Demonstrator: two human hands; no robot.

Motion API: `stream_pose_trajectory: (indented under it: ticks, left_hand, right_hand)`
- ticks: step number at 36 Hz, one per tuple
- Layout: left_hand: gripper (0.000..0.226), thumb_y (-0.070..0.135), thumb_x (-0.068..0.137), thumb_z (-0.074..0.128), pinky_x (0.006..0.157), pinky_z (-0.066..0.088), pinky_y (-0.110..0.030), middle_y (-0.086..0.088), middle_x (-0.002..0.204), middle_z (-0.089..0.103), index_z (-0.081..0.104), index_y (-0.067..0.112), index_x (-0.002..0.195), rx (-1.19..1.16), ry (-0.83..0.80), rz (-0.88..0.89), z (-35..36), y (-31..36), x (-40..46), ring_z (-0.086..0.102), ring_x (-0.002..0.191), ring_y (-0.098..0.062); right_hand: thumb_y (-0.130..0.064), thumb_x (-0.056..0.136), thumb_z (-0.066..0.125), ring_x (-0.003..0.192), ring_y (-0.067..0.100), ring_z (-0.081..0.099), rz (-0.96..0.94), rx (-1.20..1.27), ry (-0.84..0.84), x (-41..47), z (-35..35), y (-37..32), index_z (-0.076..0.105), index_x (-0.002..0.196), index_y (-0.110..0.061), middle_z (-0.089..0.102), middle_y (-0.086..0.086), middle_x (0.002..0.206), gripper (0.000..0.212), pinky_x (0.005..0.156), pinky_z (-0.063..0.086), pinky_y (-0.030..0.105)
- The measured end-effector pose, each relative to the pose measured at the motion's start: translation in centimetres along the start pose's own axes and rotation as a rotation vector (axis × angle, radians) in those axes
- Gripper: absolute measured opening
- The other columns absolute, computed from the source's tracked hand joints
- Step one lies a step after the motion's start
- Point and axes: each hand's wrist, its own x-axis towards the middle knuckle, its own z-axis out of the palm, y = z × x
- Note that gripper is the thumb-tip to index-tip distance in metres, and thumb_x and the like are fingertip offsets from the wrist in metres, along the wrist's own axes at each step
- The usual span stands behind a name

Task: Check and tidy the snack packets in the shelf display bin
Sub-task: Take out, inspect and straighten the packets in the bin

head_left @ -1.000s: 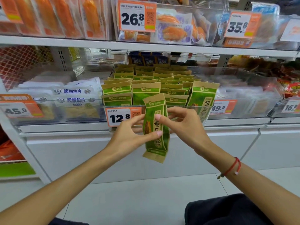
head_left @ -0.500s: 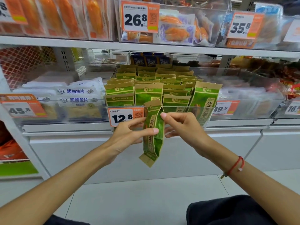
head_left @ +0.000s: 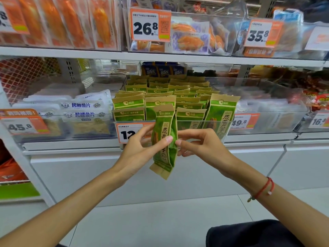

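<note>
I see a green snack packet (head_left: 164, 139) held upright in front of the clear display bin (head_left: 229, 125), pinched between my left hand (head_left: 140, 154) and right hand (head_left: 201, 147). Behind it, rows of matching green packets (head_left: 160, 97) stand in the bin. My left hand partly hides the bin's orange price tag (head_left: 128, 133). A red string bracelet (head_left: 263, 189) circles my right wrist.
</note>
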Motion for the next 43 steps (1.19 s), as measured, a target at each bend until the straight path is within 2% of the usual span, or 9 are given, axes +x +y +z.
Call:
stream_pose_trajectory:
  ticks: [5,8,14,19,25,32,35,39,43]
  left_hand:
    - [0.064,0.050,0.075,0.061,0.079,0.042,-0.007,0.025,0.126,0.052,0.045,0.041,0.137,-0.046,-0.046,-0.020,0.0,0.0,0.1,0.049,0.114,0.011]
    - [0.041,0.040,0.084,0.063,0.091,0.047,-0.017,0.022,0.114,0.066,0.051,0.043,0.124,-0.120,-0.015,-0.043,-0.5,0.0,0.4,0.060,0.107,0.006]
    - [0.041,0.020,0.083,0.071,0.073,0.056,-0.016,0.006,0.105,0.072,0.057,0.026,0.122,-0.232,0.083,0.004,-0.2,0.6,0.2,0.071,0.093,-0.005]
    - [0.034,0.021,0.072,0.084,0.074,0.057,-0.022,0.015,0.094,0.072,0.071,0.030,0.103,0.079,0.265,0.249,0.2,0.9,-0.3,0.067,0.088,-0.002]
    - [0.033,0.025,0.073,0.085,0.067,0.057,-0.036,0.018,0.090,0.068,0.074,0.037,0.102,0.367,0.261,0.512,1.0,0.6,-0.8,0.065,0.084,-0.008]
    - [0.028,0.034,0.080,0.077,0.071,0.058,-0.036,0.018,0.097,0.068,0.073,0.030,0.108,0.365,0.249,0.655,1.3,0.6,-0.9,0.065,0.093,-0.010]
    - [0.023,0.041,0.079,0.070,0.076,0.057,-0.030,0.022,0.098,0.066,0.066,0.039,0.102,0.294,0.245,0.588,1.5,0.8,-0.8,0.064,0.095,-0.005]
    - [0.026,0.037,0.079,0.072,0.080,0.054,-0.017,0.028,0.100,0.064,0.055,0.043,0.097,0.248,0.239,0.531,1.6,0.8,-0.3,0.064,0.095,0.003]
    - [0.038,0.012,0.082,0.075,0.080,0.050,-0.009,0.028,0.096,0.065,0.052,0.039,0.098,0.105,0.252,0.583,2.1,2.3,0.9,0.062,0.098,0.008]
  right_hand:
    - [-0.005,0.090,0.063,0.068,0.014,0.069,-0.020,-0.015,0.070,-0.2,-0.5,0.1,0.072,0.100,-0.021,0.075,0.007,0.088,0.020,0.065,0.056,0.021]
    - [-0.004,0.091,0.062,0.068,0.011,0.068,0.011,0.067,0.089,-0.2,-1.0,-0.1,0.072,0.097,-0.022,0.076,0.004,0.085,0.022,0.069,0.058,0.022]
    - [-0.010,0.095,0.058,0.071,0.011,0.071,0.074,0.175,0.146,-0.1,-1.4,-0.1,0.070,0.099,-0.022,0.076,-0.002,0.085,0.018,0.073,0.058,0.023]
    - [-0.029,0.098,0.053,0.092,0.015,0.072,0.154,0.173,0.189,0.2,-1.0,-0.5,0.065,0.114,-0.019,0.073,0.000,0.105,0.022,0.084,0.058,0.029]
    - [-0.019,0.094,0.060,0.095,0.018,0.071,0.246,0.246,0.182,0.1,-0.1,-0.7,0.059,0.120,-0.010,0.070,0.006,0.109,0.027,0.079,0.059,0.026]
    - [-0.011,0.096,0.055,0.113,0.018,0.062,0.412,0.448,0.090,0.5,-0.6,-0.3,0.056,0.129,-0.011,0.066,0.005,0.124,0.034,0.092,0.051,0.033]
    - [-0.013,0.095,0.057,0.113,0.014,0.063,0.295,0.406,0.077,0.2,-0.8,-0.4,0.062,0.121,-0.015,0.070,0.003,0.117,0.026,0.096,0.050,0.034]
    - [-0.010,0.091,0.064,0.099,0.006,0.066,-0.111,0.122,0.309,-0.2,-1.0,-1.5,0.063,0.110,-0.020,0.070,-0.005,0.106,0.022,0.084,0.052,0.023]
    - [-0.010,0.088,0.067,0.095,0.004,0.065,-0.421,-0.099,0.478,-0.2,-1.4,-2.7,0.060,0.112,-0.014,0.068,-0.005,0.106,0.026,0.079,0.052,0.016]
